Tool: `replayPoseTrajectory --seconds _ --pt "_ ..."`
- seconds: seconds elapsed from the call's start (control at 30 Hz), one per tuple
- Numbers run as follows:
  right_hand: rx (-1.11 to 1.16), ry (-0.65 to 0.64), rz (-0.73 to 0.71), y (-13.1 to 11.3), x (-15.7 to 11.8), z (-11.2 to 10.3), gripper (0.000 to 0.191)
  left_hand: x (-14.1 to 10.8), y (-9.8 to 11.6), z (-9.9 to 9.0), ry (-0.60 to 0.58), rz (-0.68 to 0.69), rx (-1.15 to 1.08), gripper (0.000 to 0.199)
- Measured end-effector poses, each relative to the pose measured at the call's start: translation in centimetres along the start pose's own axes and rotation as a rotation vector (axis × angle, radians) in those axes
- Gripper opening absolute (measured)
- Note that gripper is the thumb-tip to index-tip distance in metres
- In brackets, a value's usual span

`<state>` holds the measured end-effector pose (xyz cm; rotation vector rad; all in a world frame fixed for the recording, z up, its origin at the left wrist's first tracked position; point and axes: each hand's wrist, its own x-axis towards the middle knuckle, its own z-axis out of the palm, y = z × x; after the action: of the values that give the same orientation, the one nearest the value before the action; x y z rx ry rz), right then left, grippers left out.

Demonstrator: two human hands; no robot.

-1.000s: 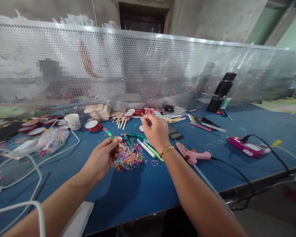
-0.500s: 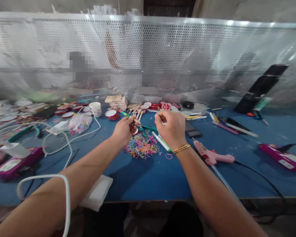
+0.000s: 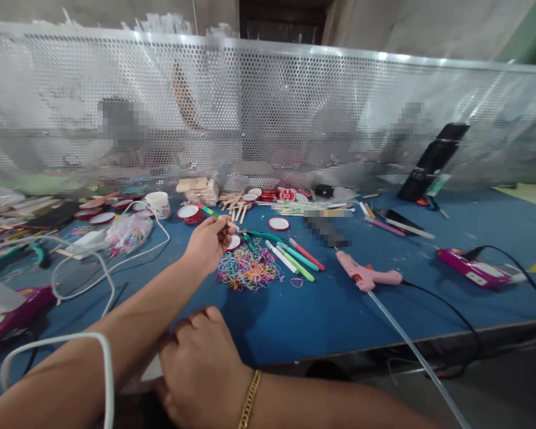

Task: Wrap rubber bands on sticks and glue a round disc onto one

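My left hand (image 3: 209,243) is closed on a thin wooden stick (image 3: 209,211) coloured red, green and teal toward its far end. Below and right of that hand lies a heap of colourful small rubber bands (image 3: 250,268), with green-handled pliers (image 3: 263,236) behind it. My right hand (image 3: 201,363), a gold bracelet at its wrist, is low at the table's front edge under my left forearm. Its fingers are curled and their tips hidden, so what they grip cannot be seen. Part of a white folded paper (image 3: 152,370) shows beside it.
Several markers (image 3: 299,259) lie right of the rubber bands. Beyond them are a pink glue gun (image 3: 366,273) with its cord and a dark phone (image 3: 326,231). Red-rimmed lids (image 3: 279,223), a white cup (image 3: 159,205) and a white cable (image 3: 111,238) are also on the table.
My right hand has dropped from above the markers to the table's front edge on the left, uncovering the markers and a lid. My left hand still holds the stick. The view has turned right.
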<state>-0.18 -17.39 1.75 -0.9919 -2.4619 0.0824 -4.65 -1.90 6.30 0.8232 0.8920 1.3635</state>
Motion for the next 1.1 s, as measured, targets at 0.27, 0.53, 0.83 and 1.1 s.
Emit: replayPoseTrajectory --seconds 0.27,0.53,0.83,1.1 --pt "0.035 0.003 -0.025 -0.7 2.7 1.4 0.021 1.0 1.1 -1.2 -0.014 -0.026 0.045 0.011" --pt "0.010 -0.053 0.008 -0.1 1.7 -0.3 0.039 1.0 -0.3 -3.1 -0.073 -0.090 0.056 0.009" --pt "0.060 0.130 0.277 4.0 -3.1 -5.7 0.019 -0.2 -1.2 -2.1 -0.181 -0.023 0.163 0.011" --pt "0.059 0.258 0.431 6.1 -8.5 -7.9 0.021 -1.4 -1.2 -1.9 -0.308 -0.057 0.292 0.021"
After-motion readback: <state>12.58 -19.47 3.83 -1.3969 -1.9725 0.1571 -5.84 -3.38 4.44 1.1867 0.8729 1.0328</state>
